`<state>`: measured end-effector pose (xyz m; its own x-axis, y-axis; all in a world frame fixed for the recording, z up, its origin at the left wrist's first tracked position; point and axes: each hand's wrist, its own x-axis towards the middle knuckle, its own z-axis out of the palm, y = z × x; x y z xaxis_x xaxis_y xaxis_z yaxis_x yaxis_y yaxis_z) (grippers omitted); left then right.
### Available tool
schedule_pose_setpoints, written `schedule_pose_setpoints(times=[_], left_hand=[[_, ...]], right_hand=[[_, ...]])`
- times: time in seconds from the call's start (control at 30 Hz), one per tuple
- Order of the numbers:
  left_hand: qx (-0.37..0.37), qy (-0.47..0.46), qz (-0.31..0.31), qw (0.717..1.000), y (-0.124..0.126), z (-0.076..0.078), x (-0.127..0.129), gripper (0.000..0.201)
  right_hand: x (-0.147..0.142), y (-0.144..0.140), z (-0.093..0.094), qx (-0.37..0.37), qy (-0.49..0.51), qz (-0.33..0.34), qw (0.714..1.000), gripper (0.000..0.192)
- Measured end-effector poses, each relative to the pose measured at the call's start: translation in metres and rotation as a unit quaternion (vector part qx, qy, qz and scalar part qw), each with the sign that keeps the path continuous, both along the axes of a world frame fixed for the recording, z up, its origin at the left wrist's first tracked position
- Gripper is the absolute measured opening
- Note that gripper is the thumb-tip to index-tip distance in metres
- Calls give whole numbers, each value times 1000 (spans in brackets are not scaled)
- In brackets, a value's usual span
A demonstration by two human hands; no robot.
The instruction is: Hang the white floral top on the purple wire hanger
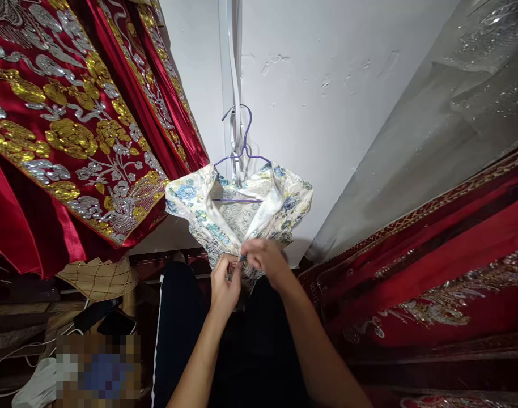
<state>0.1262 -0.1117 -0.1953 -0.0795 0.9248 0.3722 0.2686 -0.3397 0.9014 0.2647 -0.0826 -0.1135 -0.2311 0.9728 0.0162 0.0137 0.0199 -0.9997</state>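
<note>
- The left hand (225,286) and the right hand (265,260) meet at the front opening of a floral garment (199,207), each grip pinched on the cloth there; what lies between the fingertips is too small to tell.
- The floral garment hangs on a purple hanger (245,148) against the white wall (327,113).
- Red embroidered robes (72,130) hang to the left.
- More red embroidered cloth (446,283) lies to the right.

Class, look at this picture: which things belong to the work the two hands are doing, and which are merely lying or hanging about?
In hand: left hand; right hand; floral garment, pinched at its front; purple hanger carrying it.

Just about: red embroidered robe; red cloth; clear plastic cover; phone; white cable.
</note>
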Motion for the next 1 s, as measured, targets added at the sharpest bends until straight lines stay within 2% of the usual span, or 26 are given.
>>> schedule_pose_setpoints(times=[0.03,0.1,0.17,0.23,0.3,0.37,0.43,0.5,0.57,0.63,0.67,0.77,0.87,0.93,1.0], left_hand=[[16,11,1,1000,2,-1,1,15],[45,26,-4,999,4,-5,5,17],[63,36,-21,997,5,-13,12,18],[62,44,-42,996,6,-19,16,18],[39,57,-73,995,9,-16,16,19],[17,67,-104,992,18,2,12,16],[27,51,-121,991,31,36,7,9],[83,5,-107,991,46,80,2,29],[180,-3,-59,982,60,126,-2,41],[244,40,-45,968,72,163,-5,32],[264,69,-42,961,75,176,-6,24],[297,140,-29,944,79,196,-7,14],[329,153,15,932,75,200,-7,12],[350,107,65,928,72,202,-14,12],[357,10,117,927,71,204,-29,12]], right_hand=[[3,12,18,27,5,-27,999,35],[7,35,59,86,29,-26,996,36],[7,52,96,129,35,-53,990,33],[5,59,121,168,52,-83,981,29],[3,58,130,192,64,-102,974,27],[2,52,127,200,69,-103,972,26],[1,47,119,200,77,-98,972,25],[0,41,112,196,83,-97,972,25],[-2,38,111,196,79,-96,973,25],[-4,37,112,204,71,-93,972,26],[-5,38,113,208,70,-94,971,27],[-8,47,102,219,75,-98,968,28],[-12,56,70,217,70,-103,968,29],[-12,54,42,191,47,-104,975,29],[-10,45,14,158,16,-109,981,30]])
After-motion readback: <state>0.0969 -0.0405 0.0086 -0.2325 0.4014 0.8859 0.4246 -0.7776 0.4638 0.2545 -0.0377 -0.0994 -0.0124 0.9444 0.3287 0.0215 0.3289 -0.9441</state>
